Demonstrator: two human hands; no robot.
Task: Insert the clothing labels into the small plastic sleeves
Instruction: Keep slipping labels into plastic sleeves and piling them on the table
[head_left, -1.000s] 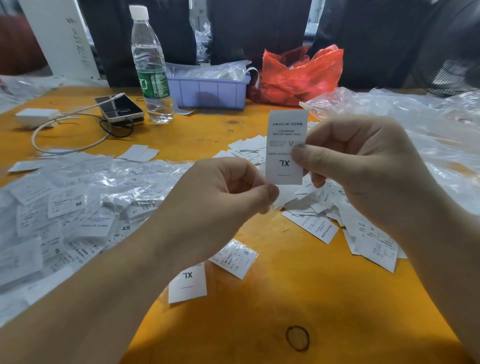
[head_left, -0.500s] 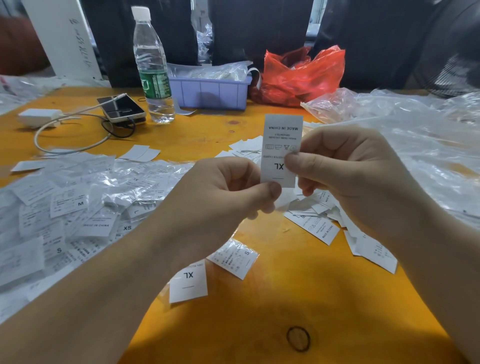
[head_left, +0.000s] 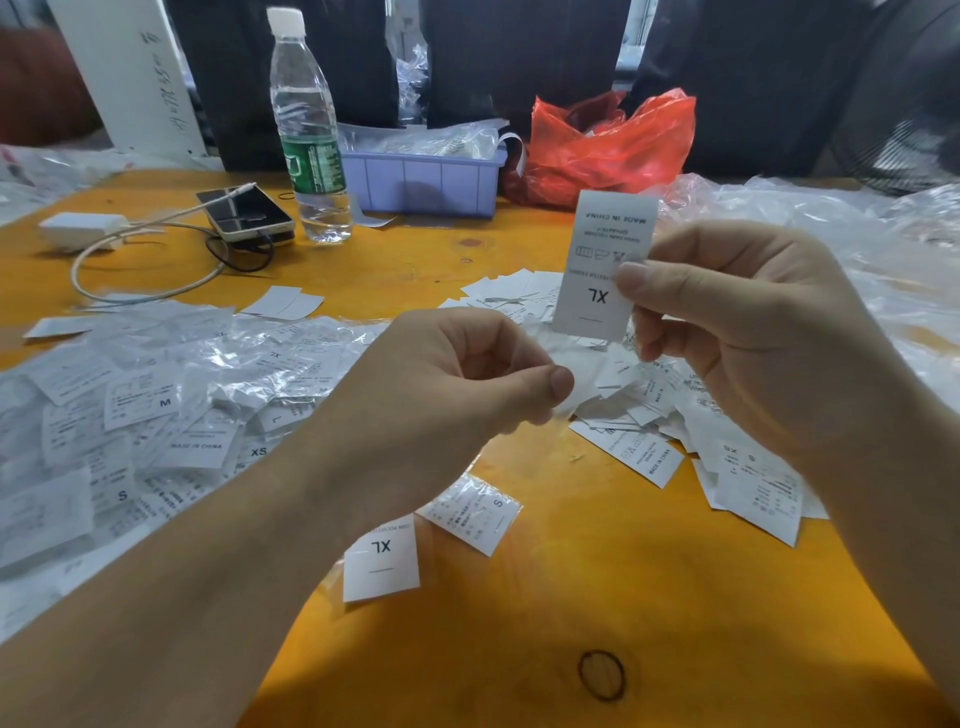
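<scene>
Head view: right hand (head_left: 727, 332) pinches XL label (head_left: 602, 265) by its right edge, thumb in front, label upright above table (head_left: 571, 597), print upside down. Left hand (head_left: 457, 384) lower, just beside, fingers curled, thumb pressed to forefinger; seems to pinch clear sleeve (head_left: 576, 384), faint, hard to confirm. Label's lower edge apart from left fingertips. Step, as judged: label aligned, not yet entered. Next move calls for opening sleeve mouth, steering label's bottom edge in, sliding down. Sleeved pile (head_left: 135, 415) left; loose labels (head_left: 675, 431) right.
</scene>
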